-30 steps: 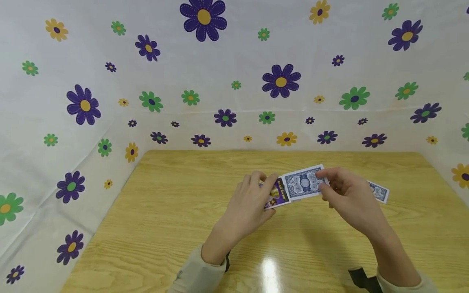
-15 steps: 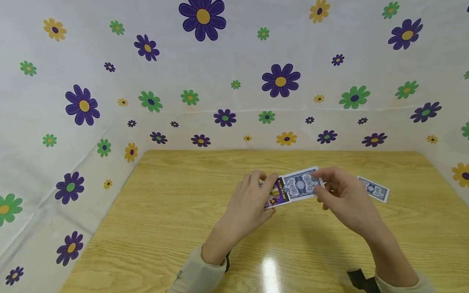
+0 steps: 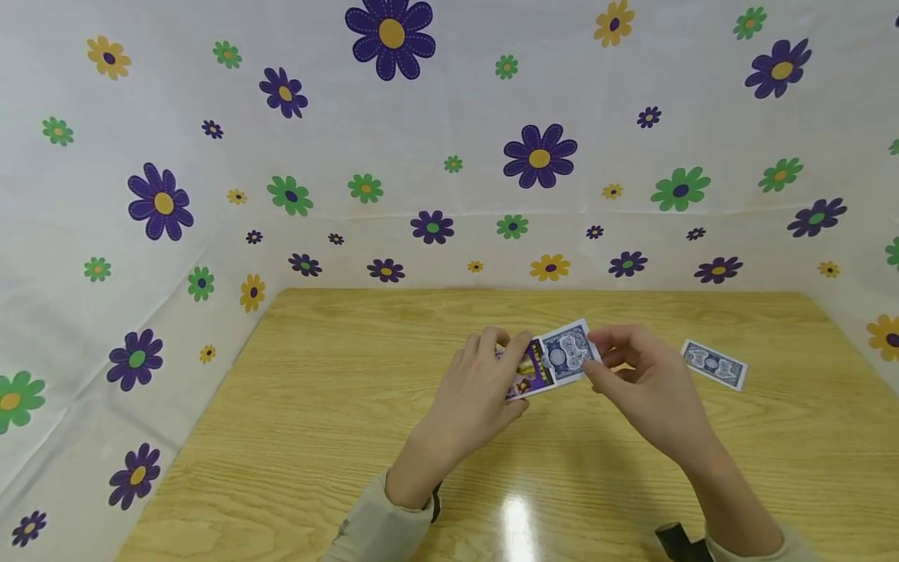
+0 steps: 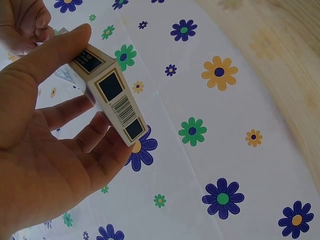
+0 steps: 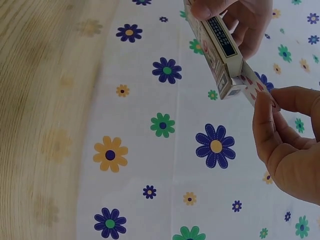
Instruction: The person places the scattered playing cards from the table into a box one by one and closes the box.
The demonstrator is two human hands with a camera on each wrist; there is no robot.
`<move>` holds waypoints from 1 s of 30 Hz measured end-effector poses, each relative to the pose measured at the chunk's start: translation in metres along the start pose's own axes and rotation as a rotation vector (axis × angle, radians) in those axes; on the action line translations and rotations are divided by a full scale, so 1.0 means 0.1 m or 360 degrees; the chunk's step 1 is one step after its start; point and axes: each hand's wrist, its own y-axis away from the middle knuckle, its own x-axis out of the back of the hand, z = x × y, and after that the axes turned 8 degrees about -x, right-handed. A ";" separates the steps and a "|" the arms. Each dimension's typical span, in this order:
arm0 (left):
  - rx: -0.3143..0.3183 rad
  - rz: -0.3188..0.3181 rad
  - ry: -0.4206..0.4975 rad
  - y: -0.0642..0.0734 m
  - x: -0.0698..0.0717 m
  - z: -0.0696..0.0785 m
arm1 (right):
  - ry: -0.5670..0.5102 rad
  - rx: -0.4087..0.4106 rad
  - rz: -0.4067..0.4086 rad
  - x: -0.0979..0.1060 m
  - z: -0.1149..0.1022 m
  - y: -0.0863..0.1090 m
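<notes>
My left hand grips a small card box with a purple printed face, held above the table. In the left wrist view the box shows its barcode end, between thumb and fingers. A blue-backed playing card sticks partway out of the box's right end. Thumb and fingers of my right hand pinch that card's outer end. The right wrist view shows the card with red marks on its other face, entering the box's open end beside a flap. Its inner part is hidden in the box.
Another blue-backed card lies on the wooden table, right of my right hand. A white cloth with flower prints stands behind the table and along its sides.
My right hand has moved left, sliding the card further into the box, so less of it shows. The left hand and box stay put. More of the loose card is now visible.
</notes>
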 end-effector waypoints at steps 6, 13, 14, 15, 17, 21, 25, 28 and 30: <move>0.0011 -0.0010 0.0013 0.00 0.00 -0.01 | 0.0123 -0.0016 -0.0027 0.00 0.00 0.00; 0.0000 0.0004 -0.0004 0.00 -0.01 -0.01 | 0.0140 -0.0052 -0.0010 0.00 0.02 -0.01; 0.0002 0.0002 -0.0003 0.00 -0.01 -0.02 | 0.0136 -0.0055 -0.0015 0.00 0.02 -0.01; 0.0005 -0.0002 -0.0001 0.00 -0.01 -0.02 | 0.0134 -0.0056 -0.0021 0.00 0.02 -0.01; 0.0011 -0.0008 0.0003 0.00 -0.01 -0.02 | 0.0126 -0.0057 -0.0041 0.00 0.02 -0.01; 0.0018 -0.0017 0.0011 0.00 -0.01 -0.02 | 0.0135 -0.0063 -0.0082 -0.02 0.02 -0.01; 0.0020 -0.0015 0.0015 0.01 0.00 -0.02 | 0.0200 -0.0056 -0.0116 -0.02 0.02 0.00; 0.0022 -0.0013 0.0016 0.01 0.00 -0.02 | 0.0232 -0.0049 -0.0146 -0.02 0.03 0.00; 0.0020 -0.0011 0.0013 0.01 0.01 -0.02 | 0.0247 -0.0045 -0.0153 -0.02 0.03 0.00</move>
